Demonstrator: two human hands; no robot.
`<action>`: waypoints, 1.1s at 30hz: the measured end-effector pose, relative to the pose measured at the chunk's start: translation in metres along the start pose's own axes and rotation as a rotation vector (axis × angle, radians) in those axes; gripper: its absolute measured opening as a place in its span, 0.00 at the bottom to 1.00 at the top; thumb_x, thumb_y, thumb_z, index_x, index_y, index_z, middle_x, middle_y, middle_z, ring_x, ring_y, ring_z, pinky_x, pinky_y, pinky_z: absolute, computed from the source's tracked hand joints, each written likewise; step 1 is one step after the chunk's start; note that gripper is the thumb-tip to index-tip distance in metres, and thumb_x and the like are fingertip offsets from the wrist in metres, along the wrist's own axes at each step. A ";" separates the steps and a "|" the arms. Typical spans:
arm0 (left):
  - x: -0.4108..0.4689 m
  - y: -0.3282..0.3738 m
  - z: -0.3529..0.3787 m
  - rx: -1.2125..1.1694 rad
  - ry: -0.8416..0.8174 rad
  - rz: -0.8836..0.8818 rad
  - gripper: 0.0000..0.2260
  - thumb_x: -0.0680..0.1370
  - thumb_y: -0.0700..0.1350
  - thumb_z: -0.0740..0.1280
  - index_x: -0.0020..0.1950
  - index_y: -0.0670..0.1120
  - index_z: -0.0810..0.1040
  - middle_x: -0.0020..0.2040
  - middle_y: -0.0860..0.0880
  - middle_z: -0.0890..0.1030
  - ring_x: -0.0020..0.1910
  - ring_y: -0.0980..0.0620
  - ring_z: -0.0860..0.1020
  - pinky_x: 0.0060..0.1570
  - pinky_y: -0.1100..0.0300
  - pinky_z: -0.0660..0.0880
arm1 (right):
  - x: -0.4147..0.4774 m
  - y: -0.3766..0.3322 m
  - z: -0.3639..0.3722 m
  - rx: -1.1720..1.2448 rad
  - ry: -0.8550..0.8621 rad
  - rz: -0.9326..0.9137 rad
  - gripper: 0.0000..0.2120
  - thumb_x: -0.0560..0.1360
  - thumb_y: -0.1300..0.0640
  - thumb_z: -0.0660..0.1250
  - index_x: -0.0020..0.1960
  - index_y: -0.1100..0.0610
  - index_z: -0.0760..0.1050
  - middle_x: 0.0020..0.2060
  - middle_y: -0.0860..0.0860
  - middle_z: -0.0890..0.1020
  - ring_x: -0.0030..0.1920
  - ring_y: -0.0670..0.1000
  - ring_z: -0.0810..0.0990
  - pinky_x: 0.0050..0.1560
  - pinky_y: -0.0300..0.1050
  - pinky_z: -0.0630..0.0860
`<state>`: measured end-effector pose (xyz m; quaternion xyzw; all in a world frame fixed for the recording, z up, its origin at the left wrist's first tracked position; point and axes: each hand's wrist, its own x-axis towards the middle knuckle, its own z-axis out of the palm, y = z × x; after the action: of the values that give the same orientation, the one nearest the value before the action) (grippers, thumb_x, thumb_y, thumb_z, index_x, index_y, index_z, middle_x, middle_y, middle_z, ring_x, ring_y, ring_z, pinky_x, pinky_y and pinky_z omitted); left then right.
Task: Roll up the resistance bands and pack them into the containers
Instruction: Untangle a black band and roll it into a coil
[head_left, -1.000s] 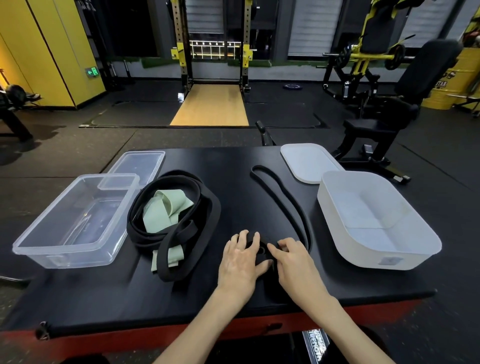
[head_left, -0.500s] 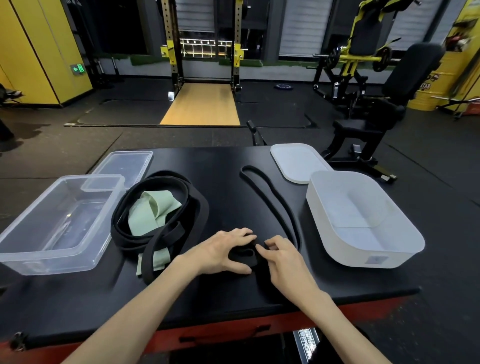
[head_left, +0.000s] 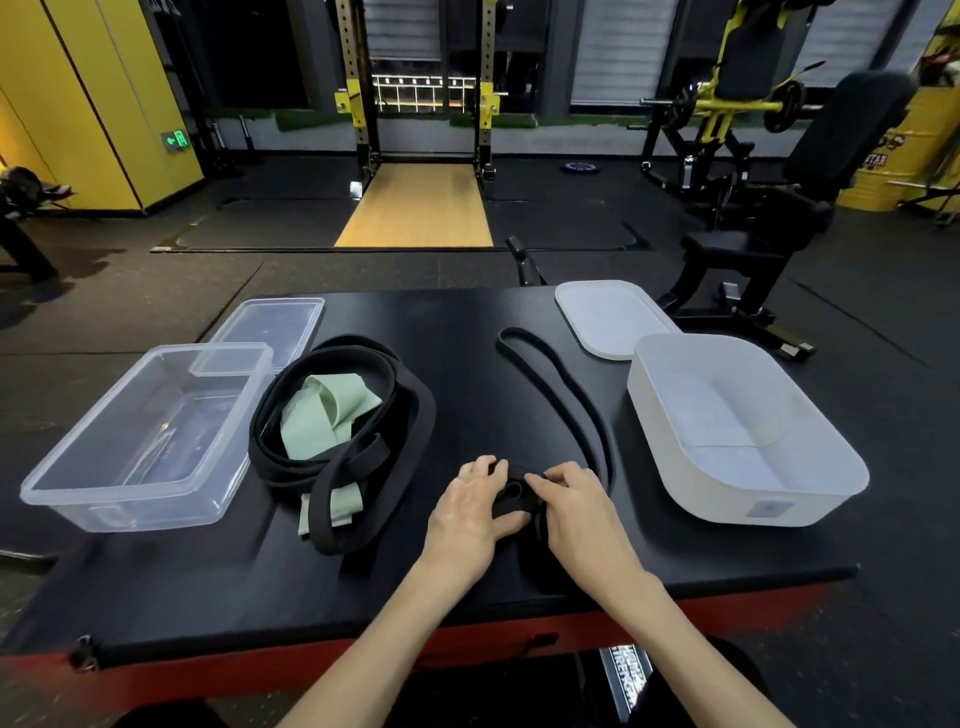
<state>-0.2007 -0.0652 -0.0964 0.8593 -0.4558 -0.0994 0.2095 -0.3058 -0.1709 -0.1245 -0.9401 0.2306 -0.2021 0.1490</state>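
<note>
Black rubber coil, the near end of the thin black resistance band (head_left: 503, 501), sits on the black padded table (head_left: 363, 587). The left hand (head_left: 467, 512) and right hand (head_left: 576, 512) pinch it with curled fingers. Its unrolled loop trails away beside the white plastic tub (head_left: 727, 499).
</note>
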 end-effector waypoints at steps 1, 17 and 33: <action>-0.001 0.002 0.002 0.019 0.018 -0.028 0.27 0.79 0.54 0.63 0.75 0.49 0.59 0.73 0.52 0.61 0.67 0.51 0.66 0.61 0.58 0.69 | 0.000 -0.003 -0.001 -0.014 -0.005 -0.001 0.21 0.72 0.71 0.65 0.63 0.58 0.77 0.53 0.58 0.77 0.50 0.59 0.76 0.43 0.47 0.76; 0.025 -0.030 -0.038 0.111 -0.281 0.374 0.33 0.73 0.60 0.67 0.74 0.49 0.63 0.74 0.49 0.62 0.71 0.48 0.63 0.70 0.53 0.60 | 0.000 0.006 -0.010 -0.112 -0.014 -0.094 0.29 0.62 0.72 0.72 0.61 0.54 0.80 0.40 0.51 0.72 0.37 0.49 0.67 0.32 0.38 0.65; -0.016 0.005 0.009 0.221 0.026 -0.028 0.29 0.81 0.59 0.52 0.76 0.44 0.55 0.78 0.46 0.53 0.76 0.51 0.52 0.65 0.55 0.67 | -0.002 0.005 -0.007 -0.152 0.046 -0.122 0.23 0.61 0.69 0.76 0.55 0.59 0.81 0.39 0.53 0.77 0.36 0.53 0.77 0.31 0.38 0.73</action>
<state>-0.2164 -0.0570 -0.1030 0.8846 -0.4493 -0.0404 0.1179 -0.3122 -0.1757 -0.1212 -0.9561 0.1912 -0.2141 0.0594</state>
